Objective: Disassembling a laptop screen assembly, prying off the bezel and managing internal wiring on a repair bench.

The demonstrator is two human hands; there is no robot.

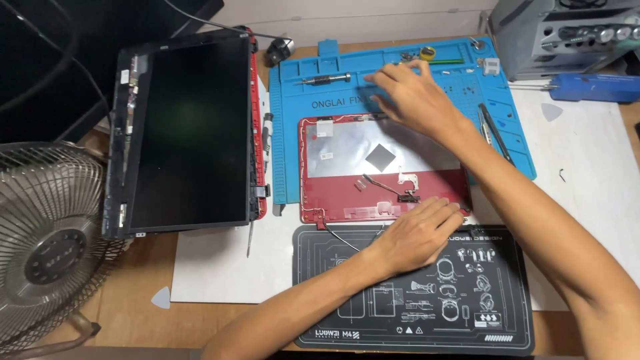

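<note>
Left grip rests flat, holding nothing, on the red laptop lid; right grip spreads wide at its far edge; thin, light, probably flexible, best held by edges

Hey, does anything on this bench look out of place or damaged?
Yes. The laptop screen panel lies out of its red lid shell, leaning half off the blue mat. A triangular pick sits stray on the table near the fan.

A dark rectangular laptop screen lies at left; small white labels stick inside the red lid.
</note>
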